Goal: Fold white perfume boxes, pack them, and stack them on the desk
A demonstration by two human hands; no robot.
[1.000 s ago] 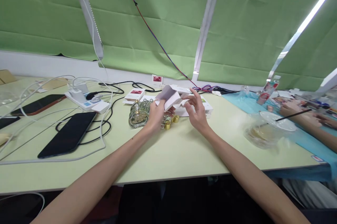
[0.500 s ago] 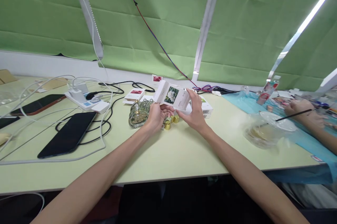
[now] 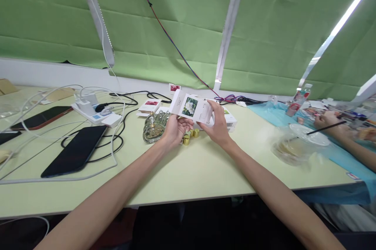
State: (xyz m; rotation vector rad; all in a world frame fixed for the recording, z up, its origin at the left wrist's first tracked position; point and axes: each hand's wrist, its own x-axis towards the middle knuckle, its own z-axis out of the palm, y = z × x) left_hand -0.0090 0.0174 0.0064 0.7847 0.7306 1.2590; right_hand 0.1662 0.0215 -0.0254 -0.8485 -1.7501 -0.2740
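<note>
Tabletop [image 3: 182, 173]: one box [image 3: 191, 107], two hands [image 3: 217, 126]

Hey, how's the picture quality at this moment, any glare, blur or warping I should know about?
Head view: the bright gap between the green blinds glares white; head view: the drink cup looks hazy and smeared; head view: the white box shows its flower clearly, but its small print is too fine to read.

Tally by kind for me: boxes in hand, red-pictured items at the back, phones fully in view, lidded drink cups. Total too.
Held white box: 1
Red-pictured items: 2
Phones fully in view: 2
Lidded drink cup: 1
Total: 6
</note>
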